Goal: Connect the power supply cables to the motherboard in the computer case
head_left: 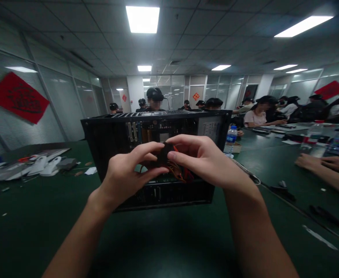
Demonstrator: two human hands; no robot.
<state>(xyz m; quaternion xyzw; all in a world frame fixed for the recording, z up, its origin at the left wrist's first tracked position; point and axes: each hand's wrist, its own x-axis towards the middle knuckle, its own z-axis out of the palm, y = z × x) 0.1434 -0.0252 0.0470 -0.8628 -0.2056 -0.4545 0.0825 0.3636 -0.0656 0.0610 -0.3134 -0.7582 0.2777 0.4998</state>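
Note:
An open black computer case stands on the green table, its side facing me. Circuit-board slots and a grey metal box show inside it. In front of the opening, my left hand curls its thumb and fingers around a small dark part. My right hand pinches the same part from the right, thumb against fingertips. Orange and red wires hang below the fingers. Whether the dark part is a connector or something else is too dim to tell.
Papers, white parts and scraps lie on the left. Right of the case stand a water bottle and a cable. Another person's hands rest at the right, near black pieces. Several people sit farther back.

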